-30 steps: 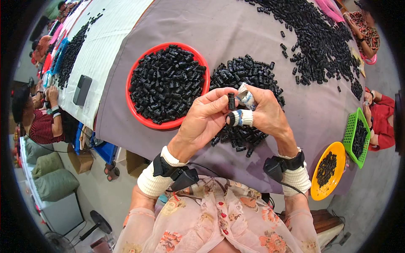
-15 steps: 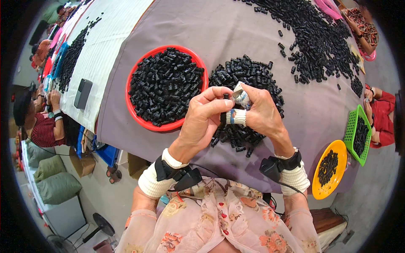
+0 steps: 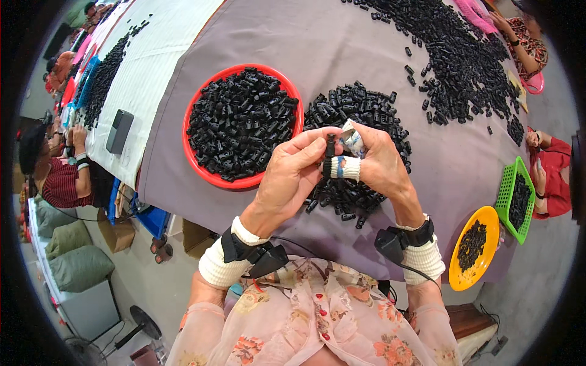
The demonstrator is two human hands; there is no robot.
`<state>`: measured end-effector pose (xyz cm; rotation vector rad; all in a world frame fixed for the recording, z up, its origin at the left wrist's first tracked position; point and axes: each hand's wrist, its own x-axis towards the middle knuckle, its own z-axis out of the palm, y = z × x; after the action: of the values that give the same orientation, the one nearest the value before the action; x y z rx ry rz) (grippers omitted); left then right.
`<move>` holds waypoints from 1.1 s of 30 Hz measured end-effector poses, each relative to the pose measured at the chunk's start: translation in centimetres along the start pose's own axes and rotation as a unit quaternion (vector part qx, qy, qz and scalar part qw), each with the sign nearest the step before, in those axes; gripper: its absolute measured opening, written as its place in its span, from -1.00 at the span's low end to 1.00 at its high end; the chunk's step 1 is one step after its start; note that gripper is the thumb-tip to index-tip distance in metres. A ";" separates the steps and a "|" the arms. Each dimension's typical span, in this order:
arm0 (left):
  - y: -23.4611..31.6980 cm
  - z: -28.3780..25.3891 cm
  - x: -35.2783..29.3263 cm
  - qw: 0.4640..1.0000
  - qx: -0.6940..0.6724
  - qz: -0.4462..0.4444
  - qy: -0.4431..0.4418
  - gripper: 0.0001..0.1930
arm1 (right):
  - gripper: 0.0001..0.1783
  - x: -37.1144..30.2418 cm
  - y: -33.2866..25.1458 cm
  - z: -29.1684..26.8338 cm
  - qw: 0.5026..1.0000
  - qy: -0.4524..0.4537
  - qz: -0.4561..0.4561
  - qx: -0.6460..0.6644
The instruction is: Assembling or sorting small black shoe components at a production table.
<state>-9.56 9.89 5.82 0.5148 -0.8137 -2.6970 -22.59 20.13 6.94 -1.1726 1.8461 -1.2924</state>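
Black part [image 3: 330, 148] upright — pinched between both hands' [image 3: 293, 177] fingertips.

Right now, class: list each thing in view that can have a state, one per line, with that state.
left hand: pinching the small black part
right hand: fingers taped, gripping the same part
small black part: held upright
red tray: full
orange dish: part-filled
green basket: part-filled
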 end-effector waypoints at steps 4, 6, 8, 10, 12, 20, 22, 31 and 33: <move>-0.1 -0.5 0.0 0.999 -0.020 0.002 -0.029 -0.75 | -0.66 0.0 -0.4 0.0 1.000 -0.011 0.006 0.001; -0.1 -0.5 0.0 0.999 -0.020 -0.001 -0.026 -0.76 | -0.64 0.0 -0.4 -0.1 1.000 -0.016 -0.016 -0.014; -0.1 -0.5 0.1 0.999 -0.024 0.000 -0.027 -0.77 | -0.63 0.0 -0.3 -0.3 0.999 -0.023 -0.010 -0.027; -0.1 -0.4 0.1 0.999 -0.022 0.000 -0.027 -0.77 | -0.62 0.1 -0.4 -0.4 0.999 -0.030 -0.005 -0.040; -0.1 -0.4 0.0 0.999 -0.019 0.001 -0.026 -0.77 | -0.62 0.1 -0.7 -0.5 0.998 -0.037 -0.006 -0.048; -0.2 -0.4 0.2 1.000 -0.003 -0.005 -0.017 -0.78 | -0.62 0.2 -0.6 -0.5 0.997 -0.042 -0.018 -0.062; -0.2 -0.4 0.1 1.000 0.002 -0.004 -0.016 -0.78 | -0.62 0.2 -0.6 -0.5 0.997 -0.043 -0.020 -0.062; -0.3 -0.3 0.2 1.000 0.002 -0.007 -0.015 -0.79 | -0.63 0.0 -0.2 -0.3 0.998 -0.029 -0.015 -0.061; -0.2 -0.1 0.2 1.000 0.001 -0.010 -0.011 -0.79 | -0.63 -0.1 -0.4 -0.5 0.998 -0.032 -0.005 -0.046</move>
<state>-9.75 9.96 5.59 0.4962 -0.8221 -2.7254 -22.78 20.38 7.49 -1.2573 1.8739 -1.1720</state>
